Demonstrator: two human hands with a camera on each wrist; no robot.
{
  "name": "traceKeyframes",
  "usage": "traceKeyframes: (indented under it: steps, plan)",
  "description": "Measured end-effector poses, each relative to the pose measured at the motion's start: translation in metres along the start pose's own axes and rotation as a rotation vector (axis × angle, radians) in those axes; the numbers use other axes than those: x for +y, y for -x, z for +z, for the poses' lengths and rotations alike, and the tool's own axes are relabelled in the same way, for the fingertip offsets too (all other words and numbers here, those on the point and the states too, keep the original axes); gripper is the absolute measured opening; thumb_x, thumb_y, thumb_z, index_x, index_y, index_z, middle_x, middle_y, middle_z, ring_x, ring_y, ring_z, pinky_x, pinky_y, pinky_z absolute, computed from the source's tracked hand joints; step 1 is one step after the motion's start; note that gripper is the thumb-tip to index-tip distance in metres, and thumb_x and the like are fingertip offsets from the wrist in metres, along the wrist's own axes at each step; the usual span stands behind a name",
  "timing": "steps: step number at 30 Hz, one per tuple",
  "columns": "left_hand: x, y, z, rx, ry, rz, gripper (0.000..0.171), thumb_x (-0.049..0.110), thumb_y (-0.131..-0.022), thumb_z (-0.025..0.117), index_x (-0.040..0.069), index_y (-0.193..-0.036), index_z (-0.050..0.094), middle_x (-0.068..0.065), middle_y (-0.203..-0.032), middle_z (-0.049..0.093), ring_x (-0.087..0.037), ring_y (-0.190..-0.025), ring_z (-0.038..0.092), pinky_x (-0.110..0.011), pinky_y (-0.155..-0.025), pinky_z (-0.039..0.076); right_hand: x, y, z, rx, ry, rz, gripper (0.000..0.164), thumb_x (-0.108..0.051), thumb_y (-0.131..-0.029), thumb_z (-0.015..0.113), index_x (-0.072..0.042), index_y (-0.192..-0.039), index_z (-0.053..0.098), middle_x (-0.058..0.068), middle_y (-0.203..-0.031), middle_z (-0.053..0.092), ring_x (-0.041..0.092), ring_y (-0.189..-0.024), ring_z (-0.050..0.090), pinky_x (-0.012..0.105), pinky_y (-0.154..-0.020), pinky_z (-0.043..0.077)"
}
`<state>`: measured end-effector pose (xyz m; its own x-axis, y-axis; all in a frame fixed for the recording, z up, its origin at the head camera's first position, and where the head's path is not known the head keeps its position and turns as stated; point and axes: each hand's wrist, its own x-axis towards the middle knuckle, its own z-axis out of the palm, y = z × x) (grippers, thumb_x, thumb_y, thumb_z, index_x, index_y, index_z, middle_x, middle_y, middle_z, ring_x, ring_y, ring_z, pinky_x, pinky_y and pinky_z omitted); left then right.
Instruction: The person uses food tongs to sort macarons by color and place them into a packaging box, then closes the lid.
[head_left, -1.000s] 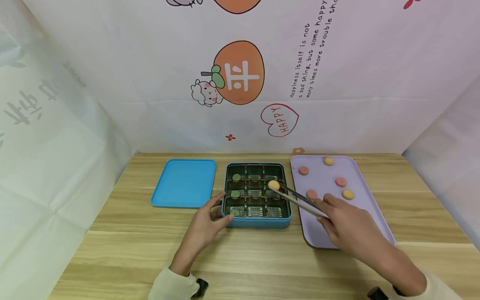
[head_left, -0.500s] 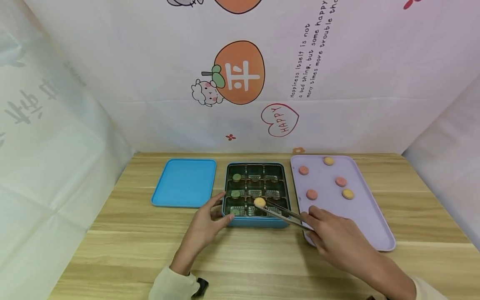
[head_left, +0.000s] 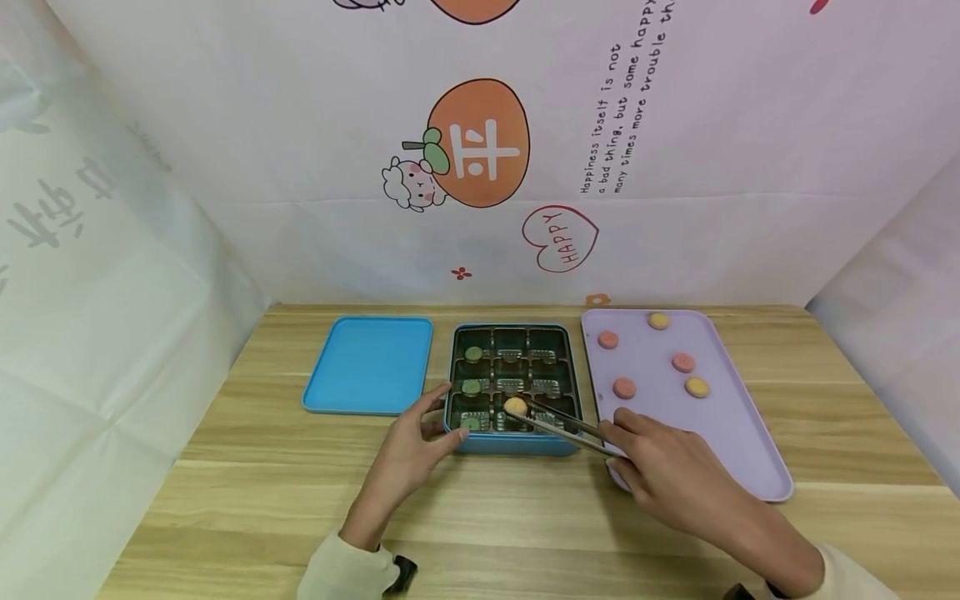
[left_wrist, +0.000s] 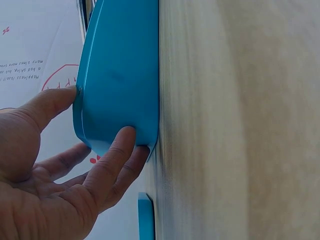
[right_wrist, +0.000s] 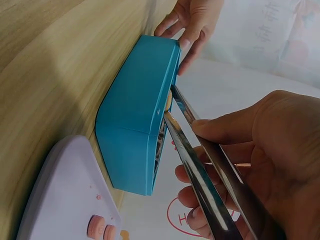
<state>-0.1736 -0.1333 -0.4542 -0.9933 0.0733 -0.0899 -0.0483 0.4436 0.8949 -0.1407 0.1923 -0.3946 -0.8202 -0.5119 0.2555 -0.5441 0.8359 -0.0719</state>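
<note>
A blue box [head_left: 517, 445] with a dark divided insert stands mid-table. Its left column of compartments holds green round cookies [head_left: 471, 387]. My left hand [head_left: 411, 450] holds the box by its front left corner, thumb at the rim and fingers against the side, as the left wrist view shows. My right hand [head_left: 671, 471] grips metal tongs [right_wrist: 200, 180]. Between the tong tips is a yellow round cookie [head_left: 515, 406], at the front middle compartment. Whether it touches the compartment floor I cannot tell. In the right wrist view the box rim partly hides that cookie.
Right of the box lies a lilac tray [head_left: 731, 450] with pink cookies [head_left: 624, 388] and yellow cookies [head_left: 697, 387] spread on it. A blue lid [head_left: 369, 367] lies flat at the left. Behind the wooden table [head_left: 480, 533] hangs a printed white cloth [head_left: 315, 167].
My right hand has moved left and toward the table front, carrying the yellow cookie in the tongs from the right column to the front middle compartment. The left hand has stayed put.
</note>
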Motion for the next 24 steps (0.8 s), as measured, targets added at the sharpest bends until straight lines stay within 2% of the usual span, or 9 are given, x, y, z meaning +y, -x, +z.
traceKeyframes:
  steps: [12, 18, 20, 24]
  plan:
    - [0.0, 0.0, 0.0, -0.002, 0.007, 0.0, 0.071, 0.022, -0.095, 0.08, 0.019, -0.158, 0.048, -0.02, -0.154, 0.054, -0.038, -0.123, 0.069, -0.044, -0.086, 0.062, 0.001, 0.0, 0.0, -0.005, -0.015, 0.007, 0.027, -0.012, -0.085, 0.083, -0.017, -0.11, 0.076, -0.011, -0.091, 0.059, 0.002, -0.071, 0.05, 0.027, -0.053, 0.042]
    - [0.0, 0.0, 0.001, -0.003, 0.004, 0.0, 0.07, 0.022, -0.095, 0.08, 0.019, -0.158, 0.048, -0.02, -0.154, 0.054, -0.04, -0.124, 0.068, -0.046, -0.087, 0.062, 0.009, 0.0, -0.008, 0.016, -0.052, 0.046, 0.032, -0.013, -0.087, 0.084, -0.013, -0.118, 0.076, -0.002, -0.107, 0.07, 0.007, -0.079, 0.062, 0.031, -0.055, 0.047]
    - [0.0, 0.0, 0.001, -0.004, 0.007, -0.001, 0.071, 0.022, -0.096, 0.08, 0.019, -0.158, 0.048, -0.02, -0.154, 0.054, -0.039, -0.124, 0.068, -0.045, -0.086, 0.062, 0.013, 0.0, -0.012, 0.022, -0.064, 0.064, 0.034, -0.013, -0.087, 0.084, -0.011, -0.12, 0.076, -0.003, -0.103, 0.069, 0.005, -0.075, 0.058, 0.029, -0.054, 0.045]
    - [0.001, 0.0, 0.0, -0.001, 0.009, -0.007, 0.071, 0.022, -0.096, 0.079, 0.02, -0.159, 0.047, -0.019, -0.154, 0.054, -0.038, -0.124, 0.068, -0.043, -0.085, 0.062, 0.021, 0.001, -0.018, 0.013, -0.068, 0.094, 0.037, -0.013, -0.088, 0.083, -0.009, -0.124, 0.076, -0.008, -0.09, 0.058, -0.001, -0.066, 0.043, 0.025, -0.053, 0.037]
